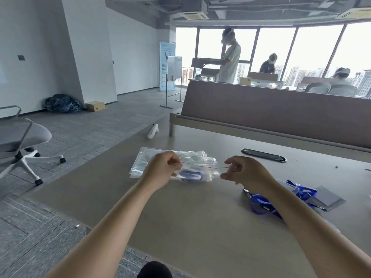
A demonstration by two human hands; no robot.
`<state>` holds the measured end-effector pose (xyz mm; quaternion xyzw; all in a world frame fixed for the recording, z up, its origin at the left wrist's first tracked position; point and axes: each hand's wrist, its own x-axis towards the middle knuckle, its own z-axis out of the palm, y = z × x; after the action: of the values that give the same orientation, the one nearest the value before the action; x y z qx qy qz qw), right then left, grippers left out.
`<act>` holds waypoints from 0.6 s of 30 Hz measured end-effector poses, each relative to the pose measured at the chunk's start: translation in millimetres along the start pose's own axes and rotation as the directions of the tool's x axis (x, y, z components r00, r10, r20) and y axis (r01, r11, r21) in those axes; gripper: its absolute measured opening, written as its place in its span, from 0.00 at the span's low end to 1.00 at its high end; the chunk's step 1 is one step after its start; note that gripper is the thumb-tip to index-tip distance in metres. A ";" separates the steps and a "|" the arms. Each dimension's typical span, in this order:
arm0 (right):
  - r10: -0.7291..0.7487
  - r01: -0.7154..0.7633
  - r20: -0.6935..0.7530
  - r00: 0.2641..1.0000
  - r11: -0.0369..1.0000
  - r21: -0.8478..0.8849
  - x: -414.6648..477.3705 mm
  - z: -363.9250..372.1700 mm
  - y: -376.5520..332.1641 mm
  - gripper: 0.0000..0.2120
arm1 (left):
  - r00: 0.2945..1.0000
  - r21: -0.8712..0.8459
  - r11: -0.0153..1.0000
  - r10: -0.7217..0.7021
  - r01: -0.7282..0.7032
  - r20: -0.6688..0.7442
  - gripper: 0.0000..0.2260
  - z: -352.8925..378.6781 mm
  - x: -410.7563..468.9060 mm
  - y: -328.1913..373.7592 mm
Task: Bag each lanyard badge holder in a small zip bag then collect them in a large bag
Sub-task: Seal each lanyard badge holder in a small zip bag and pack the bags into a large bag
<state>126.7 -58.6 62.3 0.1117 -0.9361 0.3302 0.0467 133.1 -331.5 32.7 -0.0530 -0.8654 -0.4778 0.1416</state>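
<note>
Reaching forward from the bottom of the view, both bare forearms stretch over the counter [180,217], angled inward so the two hands meet at the same level above its middle. The left hand [162,167] is curled into a loose fist, knuckles up, its grip closed to a fine pinch of thumb and forefinger on the left end of the small zip bag [202,172]. The right hand [245,171] is turned palm-inward, fingers bent, its grip likewise narrowed to a pinch on the bag's right end. Between the two pinches the bag's mouth is drawn taut, its thin red zip line running straight from hand to hand.

That bag is clear and crinkled, holding a bundled blue lanyard [190,175] in its lower part. It hangs just over a stack of clear bags [148,159] lying flat on the counter. Near the right forearm lies a heap of loose blue lanyards [263,203], with grey-clear badge holders [325,197] just beside it.
</note>
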 end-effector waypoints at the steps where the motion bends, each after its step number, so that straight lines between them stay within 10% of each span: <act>1: -0.001 0.001 -0.002 1.000 0.999 -0.051 0.5 0.0 1.1 0.10 | 1.000 0.005 1.000 0.005 -0.005 -0.005 0.06 1.0 0.5 -0.8; 7: 0.024 -0.026 -0.028 0.999 0.997 -0.069 2.4 0.3 6.3 0.07 | 1.000 0.007 1.000 0.005 -0.005 0.015 0.04 3.4 -2.3 -2.5; 13: 0.061 -0.073 0.045 0.997 0.937 0.341 -0.8 -3.5 7.1 0.07 | 0.998 -0.150 0.988 -0.036 0.044 0.054 0.06 9.1 -6.1 -5.0; 18: 0.011 -0.025 0.055 0.998 0.966 0.256 2.3 3.1 2.2 0.12 | 0.997 -0.232 0.970 -0.067 0.076 0.047 0.05 15.4 -2.9 -7.1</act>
<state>124.0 -59.2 58.9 0.1171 -0.8874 0.4459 0.0037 131.3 -322.3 18.3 -0.0474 -0.8070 -0.5801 0.1001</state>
